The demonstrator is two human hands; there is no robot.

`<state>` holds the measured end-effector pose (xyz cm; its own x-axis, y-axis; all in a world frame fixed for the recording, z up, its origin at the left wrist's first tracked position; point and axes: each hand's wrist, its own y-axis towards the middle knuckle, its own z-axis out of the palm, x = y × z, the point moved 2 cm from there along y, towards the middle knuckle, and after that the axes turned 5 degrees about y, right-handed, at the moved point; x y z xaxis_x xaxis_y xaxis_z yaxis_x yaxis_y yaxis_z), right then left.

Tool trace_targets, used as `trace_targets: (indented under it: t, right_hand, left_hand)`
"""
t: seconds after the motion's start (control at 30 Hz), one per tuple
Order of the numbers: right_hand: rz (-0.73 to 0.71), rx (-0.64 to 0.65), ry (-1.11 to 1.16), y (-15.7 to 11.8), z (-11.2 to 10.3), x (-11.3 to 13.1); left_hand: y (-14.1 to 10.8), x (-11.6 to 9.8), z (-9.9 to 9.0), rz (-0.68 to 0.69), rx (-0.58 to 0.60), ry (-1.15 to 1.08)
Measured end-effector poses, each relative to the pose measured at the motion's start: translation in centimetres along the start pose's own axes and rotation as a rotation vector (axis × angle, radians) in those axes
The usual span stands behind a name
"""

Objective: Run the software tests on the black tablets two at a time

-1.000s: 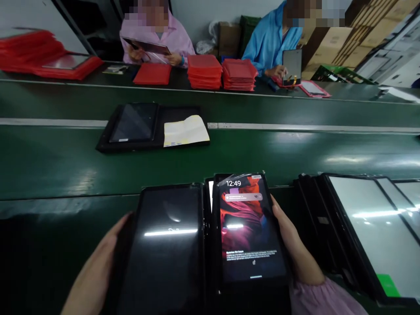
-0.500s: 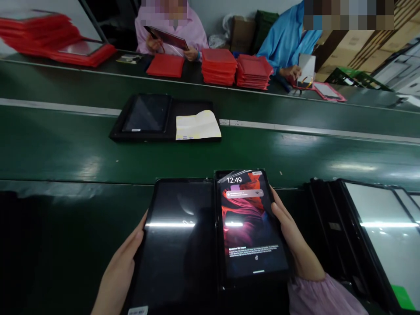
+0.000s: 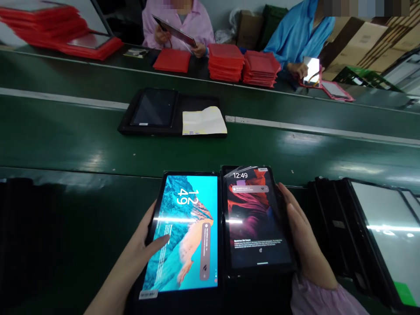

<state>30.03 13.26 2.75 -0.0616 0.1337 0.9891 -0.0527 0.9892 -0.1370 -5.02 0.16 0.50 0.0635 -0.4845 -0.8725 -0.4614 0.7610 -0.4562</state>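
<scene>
At the near side of the smooth, glossy green tabletop [image 3: 82, 144], two flat, glass-faced rectangles are held side by side: the larger blue-lit tablet [image 3: 188, 245], its clock turned sideways, and the smaller red-lit tablet [image 3: 256, 214], its clock upright. Both long axes are pointed away from the wearer. The larger's outer edge is clasped in the left hand's [image 3: 139, 247] grip, thumb over the screen; the smaller's is held narrowly by the right hand [image 3: 303, 238].

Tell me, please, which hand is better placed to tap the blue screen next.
Left, I'd judge: the left hand has its thumb over the blue screen, while the right hand is at the outer edge of the red-screen tablet, farther away.
</scene>
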Motion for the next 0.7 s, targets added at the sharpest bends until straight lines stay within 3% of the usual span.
trace_targets:
  t: [0.17,0.3,0.43,0.6,0.7]
  right_hand:
    - [-0.323,0.046,-0.366,-2.7,-1.1,2.2]
    - [-0.559,0.092,-0.632,-4.6,0.1,3.6]
    - [-0.765,0.142,-0.817,-6.1,1.6,4.2]
    - [-0.786,0.311,-0.836,-6.3,2.5,3.5]
    - [-0.709,0.195,-0.863,-5.6,2.3,2.9]
  left_hand:
    - [2.3,-1.7,0.6,-0.021,-0.048,-0.010]
    - [4.0,-2.7,0.6,-0.056,-0.023,-0.020]
    - [3.7,-1.8,-1.0,-0.034,-0.009,-0.097]
    - [2.4,-0.5,-2.2,-0.090,0.000,-0.233]
    - [2.3,-0.3,-2.1,-0.102,0.008,-0.237]
